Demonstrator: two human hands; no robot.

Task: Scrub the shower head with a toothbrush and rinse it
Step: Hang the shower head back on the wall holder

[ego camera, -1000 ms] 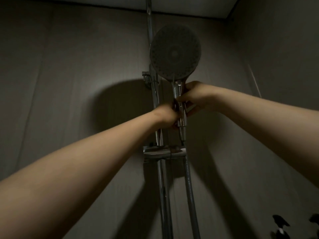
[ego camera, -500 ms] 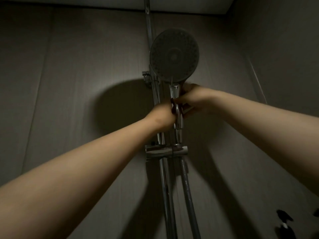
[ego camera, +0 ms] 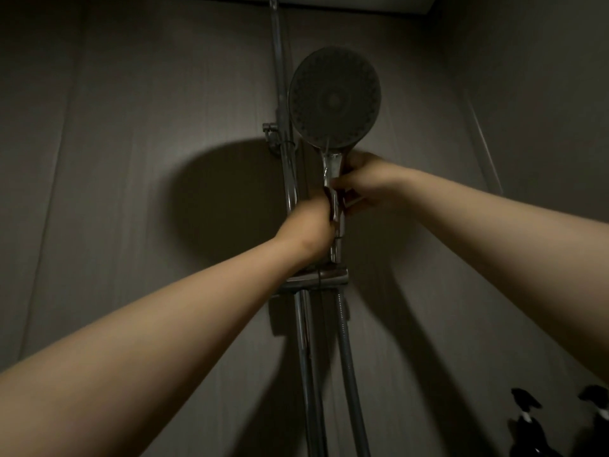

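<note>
Gripping the upright handle, both hands are closed: right hand (ego camera: 362, 183) just under the shower head (ego camera: 334, 100), left hand (ego camera: 309, 225) lower, near the bracket (ego camera: 316, 277). No toothbrush visible.

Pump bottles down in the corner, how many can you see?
2. One pump bottle stands at the lower right; a second pump bottle is beside it, cut off by the frame's right edge. More may sit out of view.
</note>
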